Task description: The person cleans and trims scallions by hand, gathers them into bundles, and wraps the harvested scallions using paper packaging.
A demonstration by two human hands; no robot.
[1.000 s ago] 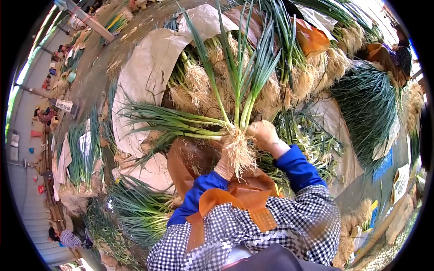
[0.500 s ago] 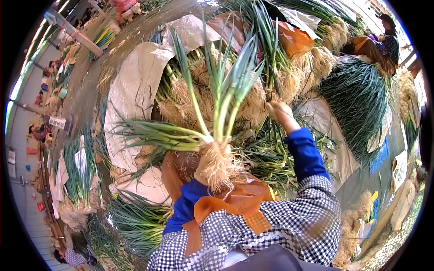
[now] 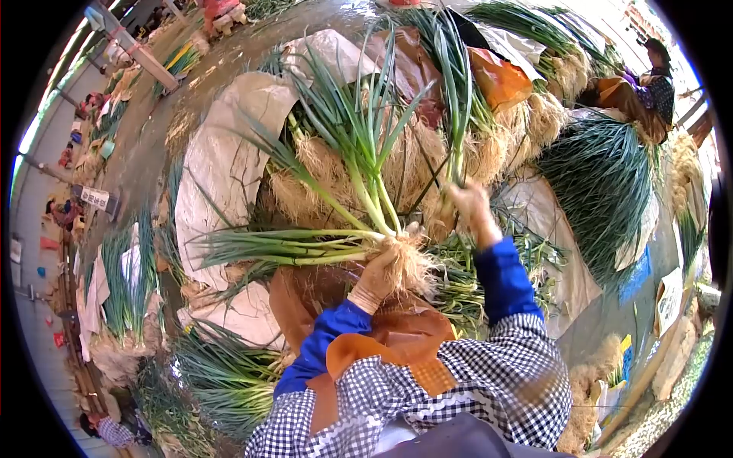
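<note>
Near the centre of the head view, my left hand (image 3: 376,281) is wrapped round the root end of a bunch of green onions (image 3: 366,200), whose leaves fan up and to the left. Pale stringy roots hang over its fingers. My right hand (image 3: 472,206) is at the edge of the piled onions (image 3: 418,159), closed round the lower stalks of an upright onion (image 3: 456,114); its fingers are slightly blurred. Trimmed leaves (image 3: 458,282) lie below my right hand. A brown apron (image 3: 305,294) covers my lap.
A pale sheet (image 3: 221,168) curves round the pile's left side. A large leafy heap (image 3: 599,187) lies at the right, with a seated person (image 3: 653,88) beyond it. Another onion bundle (image 3: 229,374) lies at lower left. A post (image 3: 137,49) stands upper left.
My right hand has moved from the held bunch up and right to the pile and closed on stalks there. The left hand's bunch has spread and shifted, its roots now pointing right.
</note>
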